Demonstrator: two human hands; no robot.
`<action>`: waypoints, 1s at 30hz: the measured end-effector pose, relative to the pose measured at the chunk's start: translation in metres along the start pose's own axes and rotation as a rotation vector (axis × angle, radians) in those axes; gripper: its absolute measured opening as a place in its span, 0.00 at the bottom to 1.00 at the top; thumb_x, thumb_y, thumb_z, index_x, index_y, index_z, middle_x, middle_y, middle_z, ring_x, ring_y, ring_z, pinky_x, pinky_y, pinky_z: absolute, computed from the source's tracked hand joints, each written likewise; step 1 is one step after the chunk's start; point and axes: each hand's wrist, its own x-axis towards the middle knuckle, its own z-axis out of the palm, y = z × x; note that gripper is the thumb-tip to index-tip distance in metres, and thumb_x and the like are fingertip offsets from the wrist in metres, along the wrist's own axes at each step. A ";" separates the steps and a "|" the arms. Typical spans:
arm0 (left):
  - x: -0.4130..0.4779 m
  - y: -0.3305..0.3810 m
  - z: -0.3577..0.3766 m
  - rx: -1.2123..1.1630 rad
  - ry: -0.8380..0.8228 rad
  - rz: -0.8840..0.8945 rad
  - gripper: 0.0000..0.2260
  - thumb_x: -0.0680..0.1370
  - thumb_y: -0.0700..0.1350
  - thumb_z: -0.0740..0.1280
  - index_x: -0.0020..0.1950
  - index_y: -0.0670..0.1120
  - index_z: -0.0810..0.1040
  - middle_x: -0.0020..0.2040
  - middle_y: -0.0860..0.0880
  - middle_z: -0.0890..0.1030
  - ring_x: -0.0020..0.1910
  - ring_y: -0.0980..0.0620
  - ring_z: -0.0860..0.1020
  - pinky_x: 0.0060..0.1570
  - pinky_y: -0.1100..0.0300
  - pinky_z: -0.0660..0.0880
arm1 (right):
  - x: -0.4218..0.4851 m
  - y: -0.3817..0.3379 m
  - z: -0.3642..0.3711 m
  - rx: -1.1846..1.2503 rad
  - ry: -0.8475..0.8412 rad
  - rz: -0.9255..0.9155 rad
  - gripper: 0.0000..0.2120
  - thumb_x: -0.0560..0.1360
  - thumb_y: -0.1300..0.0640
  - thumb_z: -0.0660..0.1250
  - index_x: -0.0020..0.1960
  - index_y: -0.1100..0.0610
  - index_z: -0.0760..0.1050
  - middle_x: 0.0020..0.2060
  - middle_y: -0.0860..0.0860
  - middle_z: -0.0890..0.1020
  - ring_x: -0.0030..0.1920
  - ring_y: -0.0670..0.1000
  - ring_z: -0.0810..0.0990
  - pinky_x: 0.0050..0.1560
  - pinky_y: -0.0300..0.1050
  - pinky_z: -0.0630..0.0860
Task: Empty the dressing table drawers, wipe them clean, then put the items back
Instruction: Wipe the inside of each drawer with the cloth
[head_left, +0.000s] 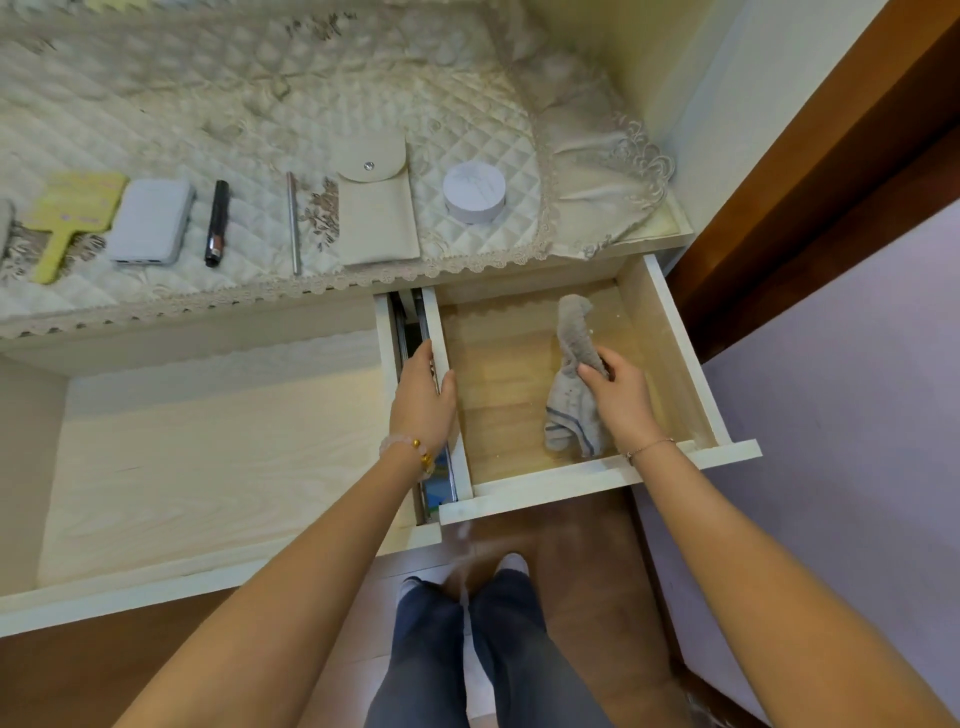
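Observation:
Two pale wooden drawers stand pulled out, with nothing stored inside them. In the small right drawer (670, 332) my right hand (615, 397) grips a grey cloth (574, 374) with blue stripes that lies crumpled on the drawer floor. My left hand (423, 397) clasps that drawer's left side wall. The wide left drawer (218, 467) holds nothing. On the quilted tabletop lie a yellow hand mirror (70, 218), a white power bank (150, 221), a black tube (217, 223), a metal stick (293, 223), a cream pouch (376, 208) and a round white jar (474, 191).
A lace-edged quilted cover (260, 104) drapes the dressing table top and its right corner. A brown door frame (831, 182) and a lilac wall panel (841, 415) stand close on the right. My legs and feet (467, 649) are on the wooden floor below the drawers.

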 end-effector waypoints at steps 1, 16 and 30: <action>-0.008 0.003 -0.010 0.031 0.004 0.052 0.23 0.81 0.46 0.58 0.75 0.45 0.58 0.73 0.47 0.65 0.70 0.49 0.66 0.68 0.53 0.64 | -0.005 -0.006 0.000 0.022 0.013 -0.007 0.14 0.78 0.61 0.62 0.62 0.60 0.74 0.52 0.53 0.81 0.53 0.50 0.79 0.49 0.38 0.76; -0.102 -0.002 -0.166 0.715 0.295 0.537 0.22 0.78 0.52 0.58 0.65 0.40 0.73 0.60 0.43 0.78 0.58 0.43 0.76 0.57 0.51 0.72 | -0.096 -0.109 0.054 0.165 -0.079 -0.113 0.10 0.78 0.60 0.61 0.59 0.60 0.75 0.47 0.49 0.81 0.45 0.41 0.79 0.37 0.29 0.74; -0.193 -0.070 -0.281 0.797 0.598 0.166 0.25 0.78 0.56 0.55 0.67 0.41 0.72 0.62 0.43 0.77 0.61 0.44 0.75 0.62 0.49 0.69 | -0.137 -0.190 0.162 0.115 -0.441 -0.274 0.07 0.78 0.59 0.62 0.47 0.60 0.76 0.40 0.56 0.79 0.40 0.52 0.78 0.41 0.45 0.73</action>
